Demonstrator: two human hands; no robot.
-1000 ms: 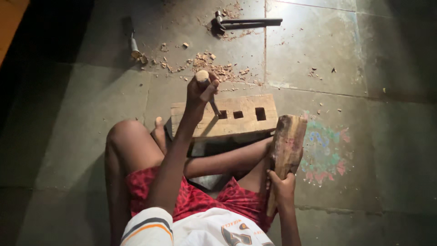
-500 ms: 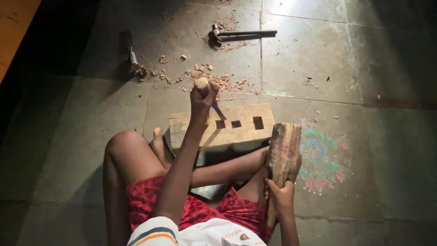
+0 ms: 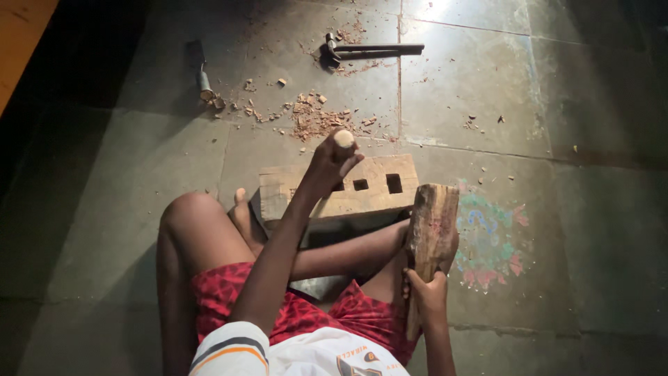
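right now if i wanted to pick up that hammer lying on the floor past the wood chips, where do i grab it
Take the hammer by its long straight handle, near the free end that points right. It lies flat on the stone floor, head to the left beside the wood chips, with bare floor around the handle. Come down from above and close around the shaft; the head end is bulkier and awkward to hold.
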